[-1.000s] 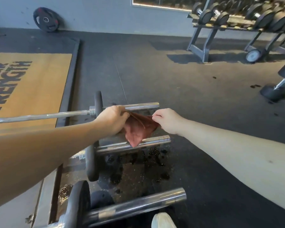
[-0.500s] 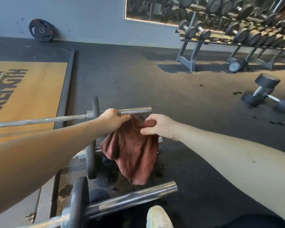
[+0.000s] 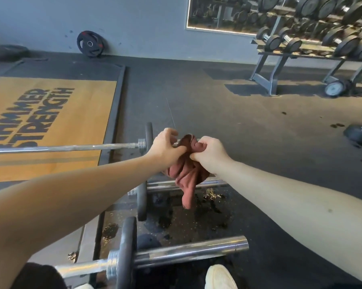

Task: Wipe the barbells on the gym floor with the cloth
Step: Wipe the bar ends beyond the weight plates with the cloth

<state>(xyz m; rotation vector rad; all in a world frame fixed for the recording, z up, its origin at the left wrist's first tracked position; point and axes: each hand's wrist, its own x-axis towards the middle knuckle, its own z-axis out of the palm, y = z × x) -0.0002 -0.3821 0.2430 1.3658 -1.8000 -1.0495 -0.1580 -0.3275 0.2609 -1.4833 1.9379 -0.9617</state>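
- Cloth, reddish-brown, is wadded between both hands. The right hand is closed in a fist round its upper folds. The left hand pinches it under the thumb, with its other fingers arched loosely above.
- It is held in the air in front of the far barbell, and its loose tail hangs down past the sleeve of the middle barbell without clearly touching it.
- It looks soft, light and limp (it will flop unless gathered), so it is best bunched into a palm-sized pad or wrapped round the steel.
- The barbells are heavy and rigid, with smooth chrome sleeves that are probably slick. They can be wiped where they lie, with no lifting.
- The near barbell lies closest, beside a pale shoe.
- Wet-looking dark patches mark the floor between the bars.
- Beyond are a wooden platform and a dumbbell rack.
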